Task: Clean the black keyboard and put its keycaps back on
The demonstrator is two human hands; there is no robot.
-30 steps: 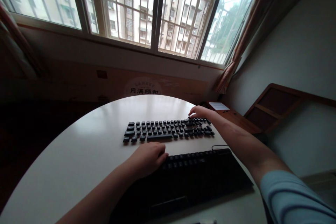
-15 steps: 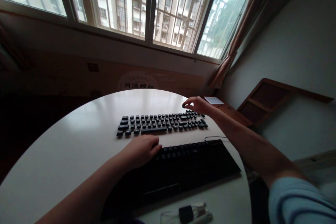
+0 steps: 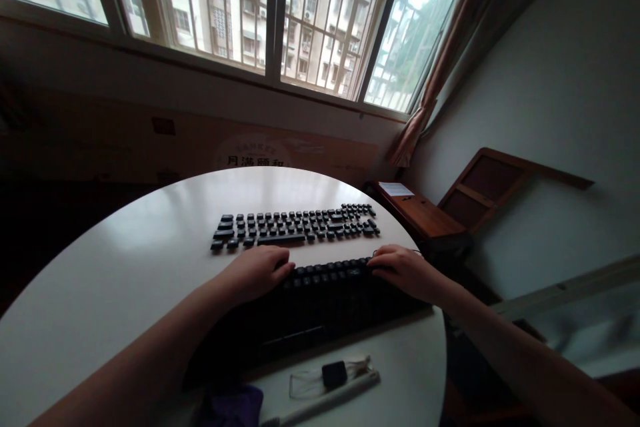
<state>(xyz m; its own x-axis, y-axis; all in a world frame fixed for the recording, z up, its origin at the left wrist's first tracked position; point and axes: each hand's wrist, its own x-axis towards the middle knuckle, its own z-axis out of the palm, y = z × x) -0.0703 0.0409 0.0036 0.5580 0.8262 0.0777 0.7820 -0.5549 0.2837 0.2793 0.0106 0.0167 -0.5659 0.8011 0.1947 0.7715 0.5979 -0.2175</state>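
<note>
- A black, rectangular keyboard (image 3: 325,310) lies on a white, round-edged desk (image 3: 125,300), near the person, set at a slant. Two rows of black keys (image 3: 327,275) show along its far edge; nearer the person the board is too dark to make out any keys.
- Beyond it, loose black plastic keycaps (image 3: 295,223) lie apart from the board in neat rows, a long spacebar (image 3: 281,239) among them — laid out much like a whole keyboard.
- The work looks well along, as a judgement: far more keycaps lie off the board than can be seen on it, leaving those two rows as the part that differs.
- The left hand (image 3: 263,267) rests at the left end of the seated rows, fingers curled; whether it grips anything cannot be told.
- The right hand (image 3: 403,270) is at the right end of those rows, thumb and forefinger close together; whether a key sits between them is unclear.
- Nearer the person lie a small black square block (image 3: 334,374) with thin wire, a pale slim rod (image 3: 335,397) and a purple cloth-like item (image 3: 237,407).
- The left forearm hides the keyboard's left end — and a thin dark cable (image 3: 419,252) runs just behind the right hand.
</note>
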